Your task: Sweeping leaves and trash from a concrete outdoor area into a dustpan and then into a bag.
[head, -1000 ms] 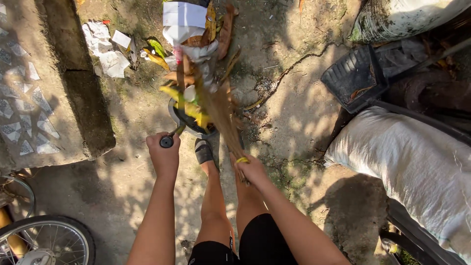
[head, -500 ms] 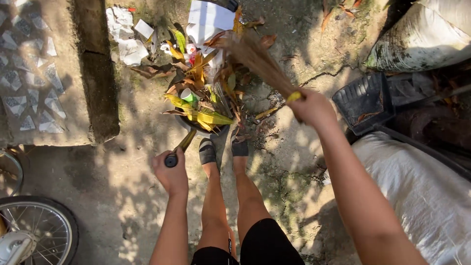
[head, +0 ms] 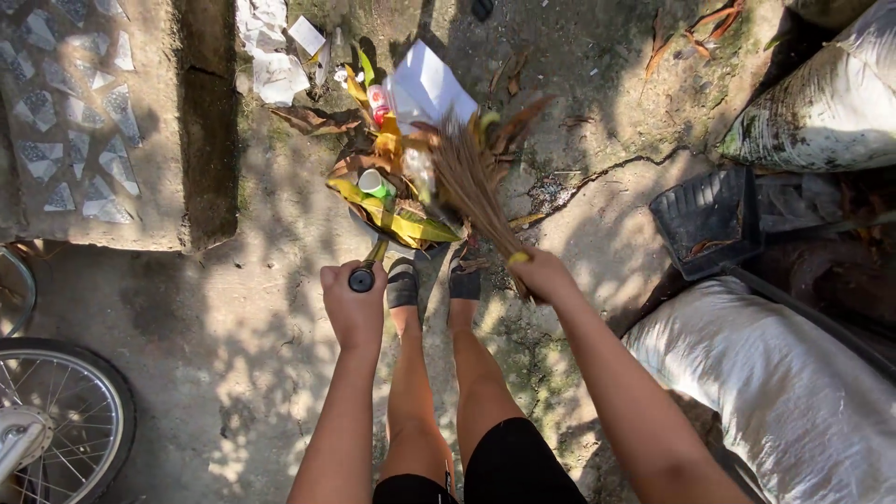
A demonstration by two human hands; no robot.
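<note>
My left hand (head: 353,301) is clamped around the black-capped end of the long-handled dustpan (head: 385,224), holding the handle tilted back toward me so the pan's mouth sits flat on the cracked concrete ground (head: 597,233), just in front of my sandalled feet (head: 403,282). The pan is heaped with yellow and brown dry leaves (head: 401,222), a small green-and-white cup (head: 374,181) and scraps of white paper (head: 425,86), the pile spilling past its far edge.

My right hand (head: 539,274) is closed around the bound neck of a short brown stick broom (head: 469,183), near its yellow band. I hold it low and angled forward, so the bristles fan over the heap and press against the litter from the right side, opposite the pan's opening.

More crumpled white paper (head: 275,75) lies loose beside the tiled concrete slab (head: 84,121) on the left. A black plastic crate (head: 709,219) and white woven sacks (head: 793,383) stand to my right, and a bicycle wheel (head: 56,420) shows at lower left.
</note>
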